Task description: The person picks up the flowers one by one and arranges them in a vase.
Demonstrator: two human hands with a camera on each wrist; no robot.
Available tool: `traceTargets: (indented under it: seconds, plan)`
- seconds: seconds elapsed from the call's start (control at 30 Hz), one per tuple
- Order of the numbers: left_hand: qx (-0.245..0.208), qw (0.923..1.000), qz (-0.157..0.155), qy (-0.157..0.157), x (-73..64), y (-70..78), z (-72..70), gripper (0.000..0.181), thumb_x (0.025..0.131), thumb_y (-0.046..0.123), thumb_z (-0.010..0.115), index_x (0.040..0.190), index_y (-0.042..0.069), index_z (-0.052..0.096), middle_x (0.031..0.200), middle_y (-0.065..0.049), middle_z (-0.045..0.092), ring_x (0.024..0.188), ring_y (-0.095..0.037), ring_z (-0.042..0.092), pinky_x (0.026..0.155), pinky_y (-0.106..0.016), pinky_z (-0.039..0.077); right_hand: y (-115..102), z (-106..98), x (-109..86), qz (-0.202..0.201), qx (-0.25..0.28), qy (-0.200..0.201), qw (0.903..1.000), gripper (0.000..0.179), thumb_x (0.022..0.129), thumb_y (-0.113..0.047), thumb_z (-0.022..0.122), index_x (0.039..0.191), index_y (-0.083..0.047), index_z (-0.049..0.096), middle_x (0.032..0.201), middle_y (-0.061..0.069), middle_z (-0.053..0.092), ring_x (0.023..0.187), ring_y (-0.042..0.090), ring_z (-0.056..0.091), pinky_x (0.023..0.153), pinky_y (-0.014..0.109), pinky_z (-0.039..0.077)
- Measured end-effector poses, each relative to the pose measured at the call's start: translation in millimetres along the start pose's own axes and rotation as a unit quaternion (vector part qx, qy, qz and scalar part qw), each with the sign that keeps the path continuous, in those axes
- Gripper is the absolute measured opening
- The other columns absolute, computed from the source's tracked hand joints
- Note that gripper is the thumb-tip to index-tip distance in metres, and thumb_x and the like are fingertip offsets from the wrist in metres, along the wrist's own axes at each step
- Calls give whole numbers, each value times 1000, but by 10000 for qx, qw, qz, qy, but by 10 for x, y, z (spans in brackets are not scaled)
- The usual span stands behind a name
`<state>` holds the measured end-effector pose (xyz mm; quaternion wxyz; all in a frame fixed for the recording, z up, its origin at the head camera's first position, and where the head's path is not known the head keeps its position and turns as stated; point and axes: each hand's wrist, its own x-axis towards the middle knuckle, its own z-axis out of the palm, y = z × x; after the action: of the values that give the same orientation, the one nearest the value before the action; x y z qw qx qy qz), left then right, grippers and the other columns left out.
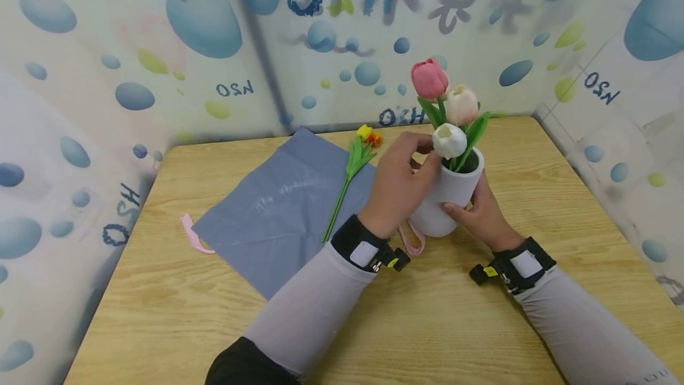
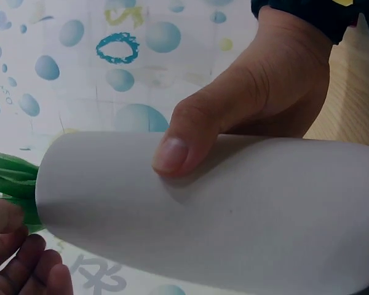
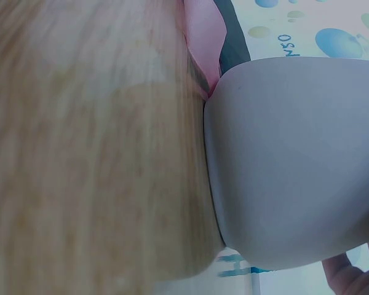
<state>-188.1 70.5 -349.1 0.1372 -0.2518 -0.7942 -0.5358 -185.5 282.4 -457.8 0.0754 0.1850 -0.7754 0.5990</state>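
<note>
A white vase [image 1: 439, 201] stands on the table, leaning slightly. It holds a pink tulip [image 1: 429, 79], a pale peach tulip [image 1: 462, 105] and a white tulip [image 1: 449, 140] with green leaves. My right hand [image 1: 483, 212] grips the vase from the right, its thumb across the front in the left wrist view. At the rim, my left hand [image 1: 401, 180] has curled fingers and thumb around the white tulip below its bloom. The left wrist view shows the left fingertips [image 2: 31, 264] beside the green stems [image 2: 12, 175]; the exact contact is partly hidden.
A grey-blue wrapping sheet [image 1: 267, 207] lies left of the vase. On it rests a bunch of yellow and orange tulips [image 1: 352, 165] with long green stems. Pink ribbon [image 1: 193, 235] shows at the sheet's left corner, and a pink ribbon loop [image 1: 414, 241] lies beside the vase base.
</note>
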Motion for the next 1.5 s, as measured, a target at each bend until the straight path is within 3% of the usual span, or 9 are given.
traceTargets:
  seconds: [0.1,0.23,0.6,0.73,1.03,1.27,1.5]
  plan:
    - [-36,10000,-41,43,-22,-37,-52,23,104,17,62,124,6,67,118,-7,69,109,-17,62,87,-30,55,-3,8,5,18,-1,6,10000,87,85,0,71,157,-22,28,142,-8,50,129,8,52,105,15,42]
    - [7,9995,-216,214,-39,-122,-144,25,106,21,61,125,6,67,119,-7,68,110,-17,63,87,-28,53,-8,15,6,69,-96,-7,9999,85,86,-2,71,156,-23,29,141,-8,51,129,8,52,106,16,41]
    - [-132,9894,-1128,910,-104,-491,-437,27,106,27,62,126,9,67,118,-4,68,107,-16,62,86,-31,53,-27,9,-9,85,-57,-42,9999,84,87,1,69,156,-23,28,140,-9,52,128,8,53,105,15,42]
    - [-184,9847,-1394,1032,-137,-625,-517,25,106,27,62,124,10,67,117,-4,68,107,-18,62,86,-34,52,-33,12,-15,97,-62,-41,9999,84,87,1,68,156,-23,28,140,-8,51,128,8,53,105,15,43]
    - [284,9773,-1857,979,-157,-918,-603,31,106,28,61,129,8,64,121,-6,67,113,-22,63,90,-41,54,-53,19,-11,121,2,-30,9999,84,88,1,68,157,-24,27,142,-6,50,130,10,52,106,15,42]
    - [553,9730,-2120,726,-174,-1098,-596,33,105,26,62,131,6,64,124,-10,67,114,-25,63,92,-42,54,-50,13,-7,104,7,-25,9999,85,87,1,68,157,-24,27,142,-6,50,130,10,52,106,15,42]
    - [831,9641,-2487,424,-212,-1217,-596,36,105,23,63,133,2,62,128,-14,66,114,-29,63,93,-45,53,-44,18,-3,149,-32,-52,9999,86,87,0,68,157,-24,26,143,-6,49,130,10,51,107,15,42]
